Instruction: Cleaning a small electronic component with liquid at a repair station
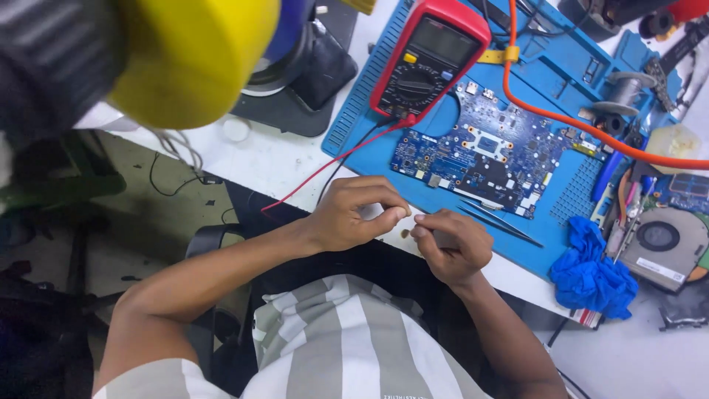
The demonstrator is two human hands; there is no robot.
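Both hands are meeting at the near edge of the white bench (281, 159), just in front of the blue mat (550, 70). Left hand (353, 214) is curling in, thumb & forefinger pinched narrow, tips pointing twd the right hand. Right hand (454, 244) is loosely fisted, fingertips bunched close together. Btwn the two sets of tips a tiny dark round part (405, 233) is sitting; too small to tell what it is, or whether either hand is actually gripping it or it's lying on the bench edge.

Just beyond the hands, on the mat: a blue circuit board (484, 151) lying flat, w/ thin tweezers (498, 222) lying along its near edge, close to the right hand. A red multimeter (428, 59) is resting at the mat's far left; its red & black leads (332, 162) are trailing off the bench edge past the left hand. An orange cable (561, 118) is running across the mat over the board's far side. Right of the mat: a crumpled blue cloth (591, 273) and a laptop fan (661, 240). A yellow rounded object (192, 55) is filling the top-left, very close to the cam.
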